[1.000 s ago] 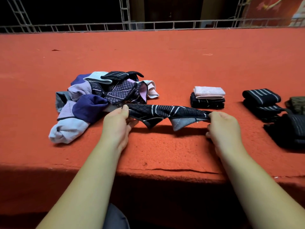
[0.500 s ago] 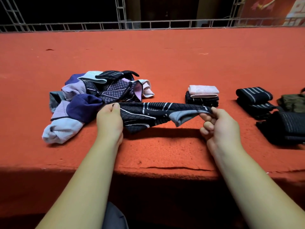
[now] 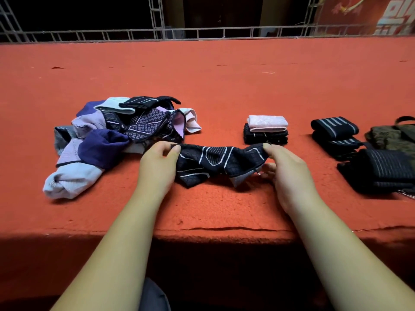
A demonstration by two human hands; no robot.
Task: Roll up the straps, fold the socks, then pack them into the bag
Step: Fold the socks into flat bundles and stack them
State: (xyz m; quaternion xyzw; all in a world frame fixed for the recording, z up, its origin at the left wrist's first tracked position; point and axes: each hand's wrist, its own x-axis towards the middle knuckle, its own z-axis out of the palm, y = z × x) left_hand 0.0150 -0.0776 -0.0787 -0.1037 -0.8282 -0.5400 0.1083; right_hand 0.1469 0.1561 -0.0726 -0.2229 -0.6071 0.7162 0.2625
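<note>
Black patterned sock (image 3: 213,162) stretched between left hand (image 3: 157,167) and right hand (image 3: 285,167), both pinching ends.

The setting reads as an event or stage space rather than a home or a workshop. The bench (image 3: 224,86) is a broad raised platform covered all over in orange-red carpet, and its front edge (image 3: 224,230) drops into shadow in the lower part of the frame. Along its far side, across the top of the frame, runs a horizontal metal lattice truss (image 3: 224,33) of the sort used for staging, with an upright truss section (image 3: 156,14) rising from it. Behind that the room is dark. In the upper right corner hangs a red banner (image 3: 363,16) with large pale characters and a floral motif.
</note>
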